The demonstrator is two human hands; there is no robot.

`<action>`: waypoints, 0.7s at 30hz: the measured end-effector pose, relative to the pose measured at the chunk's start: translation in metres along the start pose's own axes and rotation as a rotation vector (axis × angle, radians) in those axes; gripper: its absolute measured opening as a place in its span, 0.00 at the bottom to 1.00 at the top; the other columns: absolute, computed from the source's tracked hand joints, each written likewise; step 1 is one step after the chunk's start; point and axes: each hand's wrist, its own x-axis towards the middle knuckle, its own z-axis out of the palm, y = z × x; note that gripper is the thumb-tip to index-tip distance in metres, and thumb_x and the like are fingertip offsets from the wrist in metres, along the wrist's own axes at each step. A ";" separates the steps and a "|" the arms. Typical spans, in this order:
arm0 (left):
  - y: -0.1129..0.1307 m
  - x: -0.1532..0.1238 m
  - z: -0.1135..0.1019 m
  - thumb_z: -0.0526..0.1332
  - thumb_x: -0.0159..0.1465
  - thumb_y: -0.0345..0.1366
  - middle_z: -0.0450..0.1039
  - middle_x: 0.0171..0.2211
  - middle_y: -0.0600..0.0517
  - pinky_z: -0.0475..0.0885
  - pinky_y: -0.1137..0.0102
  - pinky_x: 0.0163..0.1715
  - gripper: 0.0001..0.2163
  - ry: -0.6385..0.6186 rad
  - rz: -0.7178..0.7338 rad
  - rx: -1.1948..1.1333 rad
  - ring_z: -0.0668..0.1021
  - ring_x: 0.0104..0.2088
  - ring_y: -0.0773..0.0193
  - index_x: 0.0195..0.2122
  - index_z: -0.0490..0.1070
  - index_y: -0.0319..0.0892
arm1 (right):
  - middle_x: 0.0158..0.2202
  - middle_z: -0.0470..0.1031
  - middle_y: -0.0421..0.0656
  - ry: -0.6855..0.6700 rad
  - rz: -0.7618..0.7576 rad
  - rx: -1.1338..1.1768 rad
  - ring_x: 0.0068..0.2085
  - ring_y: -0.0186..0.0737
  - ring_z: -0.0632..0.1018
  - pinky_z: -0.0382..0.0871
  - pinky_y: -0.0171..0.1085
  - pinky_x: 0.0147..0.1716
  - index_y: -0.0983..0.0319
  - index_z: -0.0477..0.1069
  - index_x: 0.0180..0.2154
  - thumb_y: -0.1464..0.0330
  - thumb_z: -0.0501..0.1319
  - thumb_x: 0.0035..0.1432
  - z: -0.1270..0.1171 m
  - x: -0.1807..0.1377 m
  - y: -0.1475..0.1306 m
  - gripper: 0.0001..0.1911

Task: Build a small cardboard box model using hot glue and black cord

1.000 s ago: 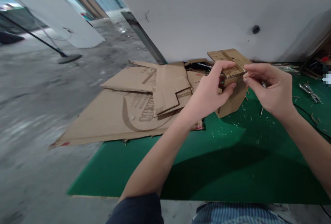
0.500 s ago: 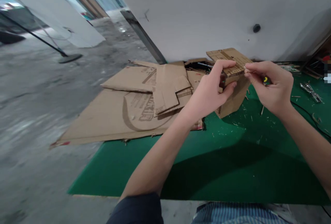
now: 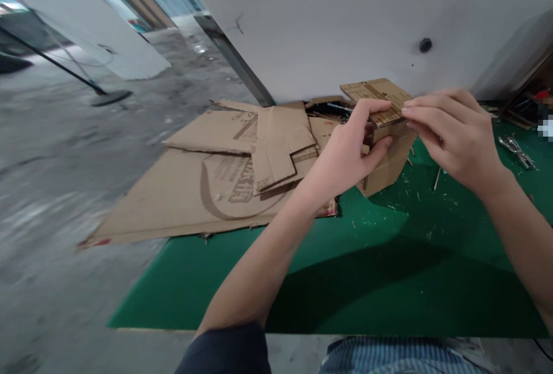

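A small cardboard box (image 3: 389,161) stands on the green table, its flat cardboard top (image 3: 378,94) jutting out past the sides. My left hand (image 3: 352,146) grips the box by its upper left part, fingers over the top and thumb against the front side. At the right front corner of that top, my right hand (image 3: 458,132) is closed, with thumb and fingertips pinched together. Whatever sits between those fingertips is too small or hidden to make out.
Flat cardboard sheets (image 3: 173,189) and a cut cardboard piece (image 3: 276,149) lie left of the box, overhanging the green table (image 3: 194,282). Thin sticks and light scraps are scattered on the right. A clear-looking tool (image 3: 516,152) lies farther right. Behind rises a white wall (image 3: 345,22).
My right hand has turned so its back and fingers now cover the corner of the top and the small yellow thing behind it. My left hand keeps its grip. The view has shifted slightly.
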 end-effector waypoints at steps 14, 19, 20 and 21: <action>-0.003 0.002 0.000 0.63 0.70 0.33 0.72 0.41 0.52 0.71 0.71 0.25 0.17 0.021 0.021 0.014 0.76 0.31 0.67 0.58 0.64 0.51 | 0.51 0.86 0.44 0.132 -0.051 -0.074 0.52 0.44 0.84 0.77 0.45 0.48 0.56 0.76 0.47 0.74 0.60 0.71 0.019 -0.012 -0.001 0.10; -0.004 0.001 0.001 0.63 0.71 0.35 0.72 0.41 0.52 0.71 0.71 0.25 0.17 0.026 0.010 0.024 0.75 0.29 0.68 0.59 0.64 0.51 | 0.50 0.86 0.44 0.115 -0.012 -0.118 0.52 0.44 0.84 0.77 0.45 0.49 0.56 0.76 0.45 0.73 0.60 0.72 0.023 -0.014 -0.001 0.08; -0.003 0.001 0.001 0.63 0.71 0.35 0.73 0.42 0.52 0.71 0.71 0.26 0.17 0.023 0.007 0.032 0.75 0.29 0.68 0.60 0.64 0.50 | 0.50 0.86 0.44 0.116 -0.005 -0.116 0.52 0.44 0.84 0.76 0.46 0.49 0.56 0.77 0.45 0.73 0.60 0.72 0.024 -0.014 0.000 0.08; -0.003 0.001 0.001 0.63 0.71 0.35 0.73 0.43 0.51 0.72 0.70 0.26 0.17 0.019 0.005 0.038 0.75 0.30 0.68 0.60 0.64 0.50 | 0.50 0.86 0.44 0.118 0.001 -0.114 0.52 0.44 0.84 0.77 0.46 0.49 0.55 0.77 0.45 0.72 0.60 0.72 0.025 -0.014 0.000 0.08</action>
